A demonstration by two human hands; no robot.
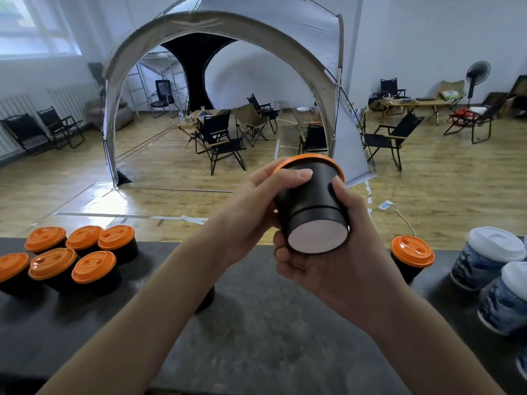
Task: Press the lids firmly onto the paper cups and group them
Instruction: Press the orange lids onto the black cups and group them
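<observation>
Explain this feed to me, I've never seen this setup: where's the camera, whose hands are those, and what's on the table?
There is no machine: one wide-angle camera worn on a person's head looks forward and down at their bare hands. The left hand and right hand both grip one black paper cup, tilted with its pale base toward the camera and its orange lid facing away, raised above the dark table. At its left stand six black cups with orange lids, grouped close together. One more orange-lidded cup stands alone at the right, and beside it blue-patterned cups with white lids. The tent and chairs behind are only the room.
</observation>
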